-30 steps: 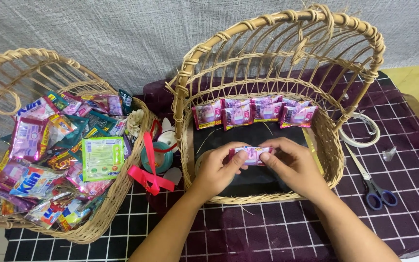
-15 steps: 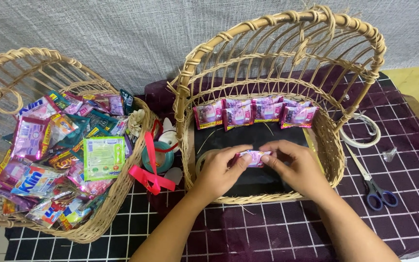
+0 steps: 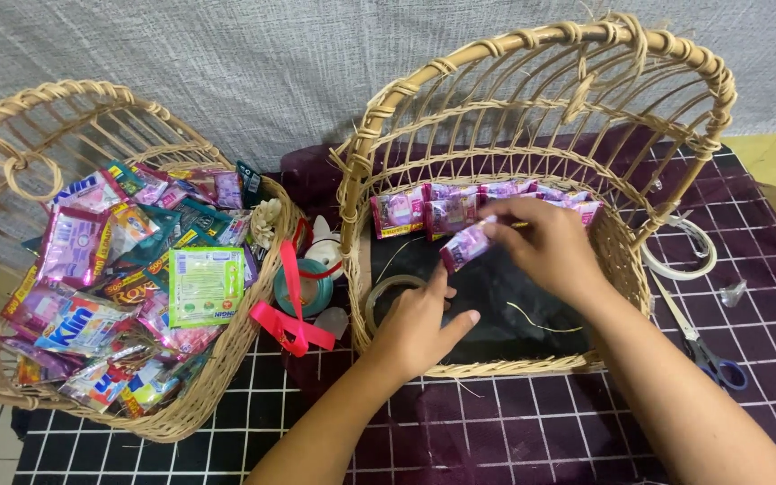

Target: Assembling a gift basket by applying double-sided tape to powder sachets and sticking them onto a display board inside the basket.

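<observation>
My right hand (image 3: 542, 248) pinches a small pink sachet (image 3: 465, 246) and holds it up inside the right wicker basket (image 3: 532, 364), just below a row of pink sachets (image 3: 442, 208) lined along the basket's back wall. My left hand (image 3: 417, 327) hovers lower over the basket's dark floor with fingers spread and nothing in it. A clear tape ring (image 3: 386, 295) lies on the basket floor by the left fingers.
A second wicker basket (image 3: 226, 377) on the left is filled with several colourful sachets (image 3: 119, 269). Between the baskets sit a teal tape roll (image 3: 305, 286) and red ribbon (image 3: 291, 319). Scissors (image 3: 709, 352) and a white cord loop (image 3: 689, 256) lie to the right on the checked cloth.
Both hands held the sachet together low in the basket before. My right hand has lifted it toward the back row, and my left hand has let go and opened.
</observation>
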